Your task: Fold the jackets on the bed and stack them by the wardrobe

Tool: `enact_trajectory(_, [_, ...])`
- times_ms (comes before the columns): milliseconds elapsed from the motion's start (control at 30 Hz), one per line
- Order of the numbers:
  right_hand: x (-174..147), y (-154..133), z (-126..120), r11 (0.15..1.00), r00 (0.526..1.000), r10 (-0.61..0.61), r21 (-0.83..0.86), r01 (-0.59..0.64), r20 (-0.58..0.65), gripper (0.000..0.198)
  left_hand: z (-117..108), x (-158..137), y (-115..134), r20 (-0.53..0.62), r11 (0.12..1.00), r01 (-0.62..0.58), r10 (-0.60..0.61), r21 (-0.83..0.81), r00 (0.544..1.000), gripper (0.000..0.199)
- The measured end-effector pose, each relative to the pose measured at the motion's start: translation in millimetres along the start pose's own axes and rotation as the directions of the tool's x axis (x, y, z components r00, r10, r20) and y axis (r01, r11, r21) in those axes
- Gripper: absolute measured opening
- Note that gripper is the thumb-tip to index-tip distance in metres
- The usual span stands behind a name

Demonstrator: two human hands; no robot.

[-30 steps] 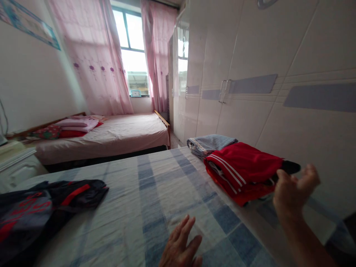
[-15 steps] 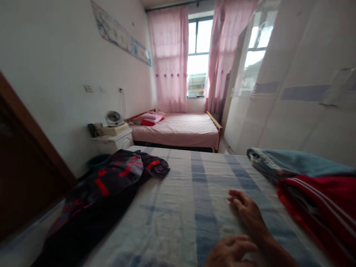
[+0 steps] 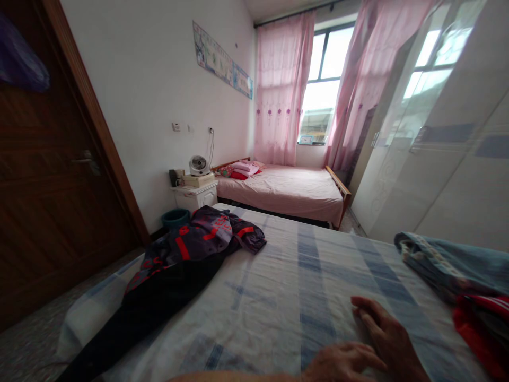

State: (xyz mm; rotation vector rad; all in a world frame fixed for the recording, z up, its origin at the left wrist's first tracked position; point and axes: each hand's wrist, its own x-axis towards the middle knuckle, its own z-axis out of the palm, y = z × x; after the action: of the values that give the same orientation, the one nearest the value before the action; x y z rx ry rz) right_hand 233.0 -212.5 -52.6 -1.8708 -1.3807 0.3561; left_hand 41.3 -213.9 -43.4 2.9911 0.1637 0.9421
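Some red clothing (image 3: 471, 329) lies on the checked bedsheet (image 3: 274, 302) at the right edge of the view, beside folded blue clothing (image 3: 473, 262). The right hand (image 3: 387, 334) is near it, to its left, fingers held out loosely and a little bent. The left hand (image 3: 340, 362) is just beside the right, cut off by the lower edge; I cannot tell whether its fingers are spread or pressed together, nor whether the 2 hands touch. Well apart, on the left, a dark shirt (image 3: 209, 233) with red markings lies along black cloth (image 3: 159, 302).
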Motion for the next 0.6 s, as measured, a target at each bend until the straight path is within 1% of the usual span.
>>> enact_trajectory(33, [0,0,0,1.0,1.0,-0.001,-0.004,0.001,0.001,0.04,-12,-2,-8,0.009,1.0,0.029,-0.029,-0.003,1.0,0.016])
enact_trajectory(100, [-1,-2,0,1.0,1.0,-0.005,-0.008,0.005,0.009,0.04,-43,-11,-34,0.045,0.988,0.153,-0.154,0.034,0.987,0.016])
enact_trajectory(133, [-1,-3,-1,1.0,1.0,-0.006,-0.01,0.006,0.013,0.04,-59,-20,-51,0.059,0.954,0.286,-0.292,0.095,0.955,0.019])
enact_trajectory(167, [-2,-3,-1,1.0,1.0,-0.009,-0.012,0.009,0.016,0.039,-77,-31,-71,0.065,0.879,0.443,-0.459,0.175,0.886,0.024])
enact_trajectory(200, [-2,-3,-1,1.0,1.0,-0.011,-0.013,0.011,0.016,0.039,-94,-44,-92,0.025,0.807,0.547,-0.566,0.222,0.824,0.03])
enact_trajectory(233, [-2,-3,-1,1.0,1.0,-0.015,-0.014,0.016,0.016,0.039,-112,-59,-113,-0.026,0.736,0.627,-0.643,0.256,0.765,0.035])
enact_trajectory(267, [-2,-2,0,1.0,1.0,-0.022,-0.013,0.023,0.016,0.039,-128,-74,-134,-0.091,0.645,0.709,-0.718,0.286,0.69,0.04])
enact_trajectory(333, [-2,0,1,0.999,0.999,-0.04,-0.006,0.04,0.023,0.037,-159,-106,-168,-0.221,0.44,0.841,-0.828,0.314,0.515,0.046])
enact_trajectory(400, [-1,2,2,0.999,0.998,-0.054,-0.001,0.054,0.036,0.035,-185,-134,-190,-0.325,0.248,0.921,-0.881,0.299,0.343,0.051])
enact_trajectory(467, [1,4,4,0.998,0.997,-0.06,-0.005,0.061,0.042,0.035,-202,-156,-200,-0.376,0.103,0.963,-0.906,0.248,0.194,0.047])
enact_trajectory(533, [1,4,5,0.998,0.998,-0.058,-0.014,0.058,0.041,0.034,-212,-169,-204,-0.373,0.013,0.986,-0.925,0.168,0.076,0.035])
enact_trajectory(600, [2,3,5,0.998,0.998,-0.056,-0.019,0.056,0.038,0.035,-218,-174,-206,-0.344,-0.036,0.998,-0.939,0.058,-0.014,0.024])
